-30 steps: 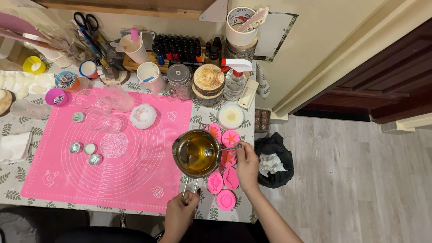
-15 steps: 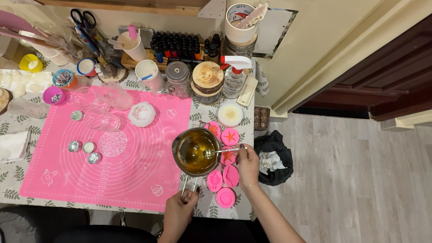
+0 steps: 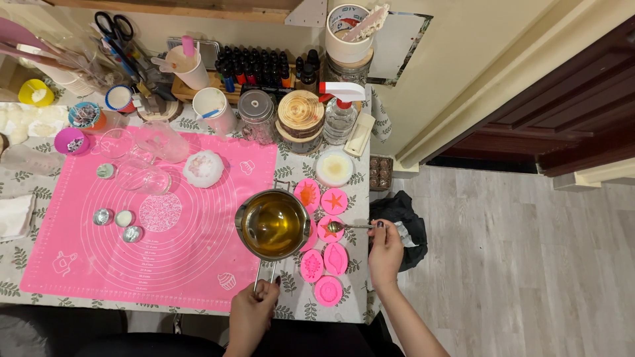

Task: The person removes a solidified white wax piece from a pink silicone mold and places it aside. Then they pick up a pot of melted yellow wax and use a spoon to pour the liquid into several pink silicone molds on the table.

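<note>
My left hand (image 3: 254, 308) grips the handle of a small metal pot (image 3: 273, 225) that holds clear yellow liquid. The pot sits over the right edge of a pink silicone mat (image 3: 152, 225). My right hand (image 3: 385, 251) holds a metal spoon (image 3: 344, 227) level, its bowl filled with yellow liquid, over a round pink mould (image 3: 329, 229). Several more round pink moulds with shell and starfish shapes lie beside it, among them one with a starfish (image 3: 334, 201) and the nearest one (image 3: 328, 291).
Small metal cups (image 3: 116, 223) and glass jars (image 3: 142, 173) stand on the mat's left part. Cups, a spray bottle (image 3: 340, 114), dark dropper bottles (image 3: 261, 65) and a wooden-lidded jar (image 3: 301, 119) line the back. A black bag (image 3: 400, 221) lies on the floor right of the table.
My right hand has drawn the spoon out of the pot and moved it to the right, over the pink mould. The pot and my left hand stay where they were.
</note>
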